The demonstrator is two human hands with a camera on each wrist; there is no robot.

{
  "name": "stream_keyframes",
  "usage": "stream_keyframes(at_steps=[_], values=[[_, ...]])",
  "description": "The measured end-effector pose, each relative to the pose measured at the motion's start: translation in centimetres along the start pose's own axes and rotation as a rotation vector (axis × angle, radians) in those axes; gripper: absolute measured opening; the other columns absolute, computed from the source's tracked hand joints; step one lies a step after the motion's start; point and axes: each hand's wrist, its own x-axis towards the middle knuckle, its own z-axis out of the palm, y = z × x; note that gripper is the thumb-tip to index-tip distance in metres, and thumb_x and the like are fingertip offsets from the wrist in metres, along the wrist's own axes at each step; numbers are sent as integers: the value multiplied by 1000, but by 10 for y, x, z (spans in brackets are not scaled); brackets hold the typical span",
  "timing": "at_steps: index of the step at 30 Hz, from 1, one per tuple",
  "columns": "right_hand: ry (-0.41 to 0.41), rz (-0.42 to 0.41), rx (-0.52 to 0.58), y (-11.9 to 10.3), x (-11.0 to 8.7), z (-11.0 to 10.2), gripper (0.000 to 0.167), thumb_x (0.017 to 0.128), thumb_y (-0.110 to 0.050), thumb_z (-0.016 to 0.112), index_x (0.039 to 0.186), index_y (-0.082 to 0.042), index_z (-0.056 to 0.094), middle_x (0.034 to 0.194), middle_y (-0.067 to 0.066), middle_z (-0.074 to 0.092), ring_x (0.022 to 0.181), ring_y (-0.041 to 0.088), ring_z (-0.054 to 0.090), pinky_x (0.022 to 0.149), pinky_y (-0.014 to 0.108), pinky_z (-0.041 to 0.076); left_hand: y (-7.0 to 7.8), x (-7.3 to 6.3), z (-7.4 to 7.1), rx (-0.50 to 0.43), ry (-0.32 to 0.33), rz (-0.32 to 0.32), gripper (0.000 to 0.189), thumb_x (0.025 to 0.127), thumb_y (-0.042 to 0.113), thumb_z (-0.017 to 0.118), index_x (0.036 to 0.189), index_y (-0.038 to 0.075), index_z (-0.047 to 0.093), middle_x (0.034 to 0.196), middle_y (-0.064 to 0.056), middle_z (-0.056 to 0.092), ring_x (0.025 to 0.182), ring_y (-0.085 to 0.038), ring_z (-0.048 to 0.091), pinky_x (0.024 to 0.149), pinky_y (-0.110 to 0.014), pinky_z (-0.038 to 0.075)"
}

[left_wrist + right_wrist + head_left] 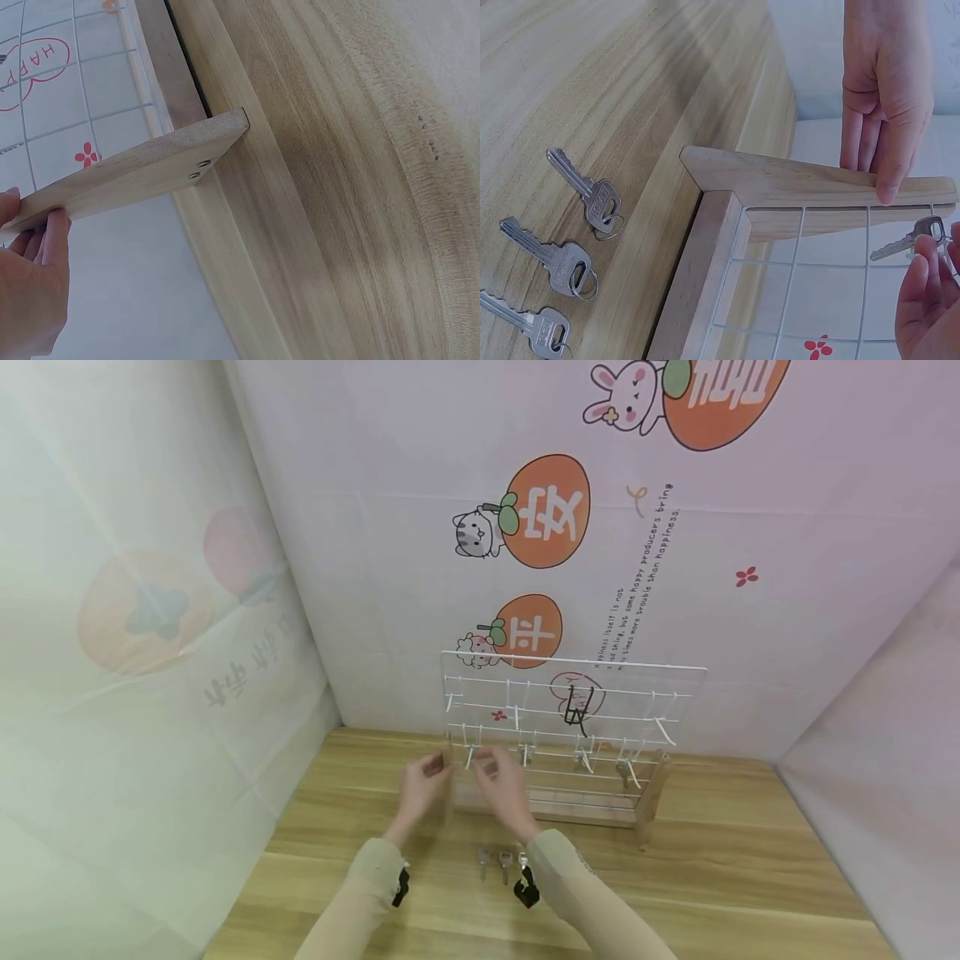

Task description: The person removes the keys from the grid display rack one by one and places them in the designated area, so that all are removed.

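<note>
My left hand (422, 789) grips the wooden side post (142, 169) of a white wire grid rack (573, 667), thumb on one face and fingers on the other. In the right wrist view, a silver key (900, 246) points away from the fingertips of my right hand (928, 304), which pinch it near its head and ring. In the head view the right hand (504, 789) is beside the leftmost hook of the lower row. Whether the ring is round that hook cannot be made out.
Three silver keys with rings lie on the wooden table (750, 860) in front of the rack, one a key (559, 262) in the middle. More keys (624, 770) hang from lower hooks to the right. A black wire piece (576, 706) hangs higher on the grid. Printed cloth (375, 568) stands behind.
</note>
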Motion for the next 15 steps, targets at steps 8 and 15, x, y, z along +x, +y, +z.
stream_keyframes(at_steps=[8, 15], values=[[-13, -9, 7, 0, 0, -1, 19, 93, -13, 65, 110, -5, 66, 113, 13, 72, 87, 23, 68, 72, 23, 60, -2, 1, 1, 8, 9, 4, 36, 88, 2, 69, 121, -11, 61, 123, -32, 64, 112, -43, 67, 97, -44, 59], [-14, -14, 19, -2, 0, -2, 14, 92, -11, 65, 105, -6, 67, 111, 12, 72, 86, 21, 68, 72, 20, 60, -4, 2, 0, 1, -2, 4, 38, 89, 3, 69, 123, -12, 60, 125, -33, 63, 114, -44, 66, 98, -44, 58]])
